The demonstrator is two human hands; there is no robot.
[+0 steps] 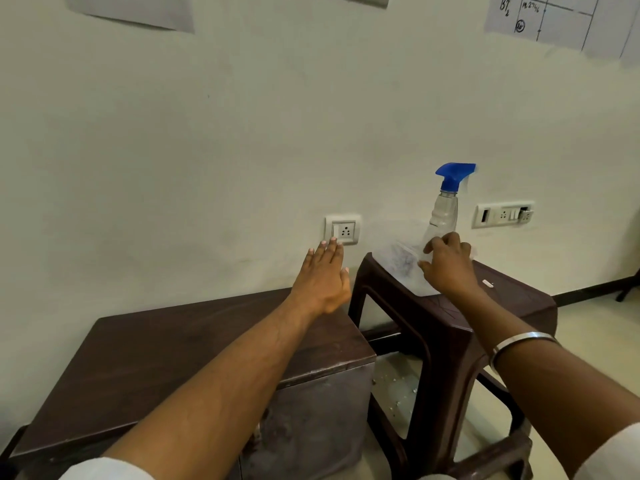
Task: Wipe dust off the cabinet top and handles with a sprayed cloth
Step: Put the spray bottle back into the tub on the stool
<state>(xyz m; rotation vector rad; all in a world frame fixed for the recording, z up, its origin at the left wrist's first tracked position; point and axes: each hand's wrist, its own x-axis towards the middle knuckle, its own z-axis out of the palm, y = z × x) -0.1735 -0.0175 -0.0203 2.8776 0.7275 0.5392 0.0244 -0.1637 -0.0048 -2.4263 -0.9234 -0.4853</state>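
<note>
A low dark brown cabinet point(166, 348) stands against the wall at the lower left. To its right is a dark plastic stool point(512, 299). On the stool lies a pale, blurred cloth point(401, 261), and a clear spray bottle point(445, 209) with a blue trigger head stands behind it. My right hand point(446, 263) is over the cloth at the foot of the bottle, fingers bent down onto the cloth; whether it grips is unclear. My left hand point(322, 275) hovers above the cabinet's far right corner with straight fingers, holding nothing.
A white wall socket point(343, 230) sits just beyond my left fingertips, and a switch panel point(504, 214) is on the wall right of the bottle. Paper sheets point(568, 22) hang high on the wall. Small debris lies on the floor under the stool.
</note>
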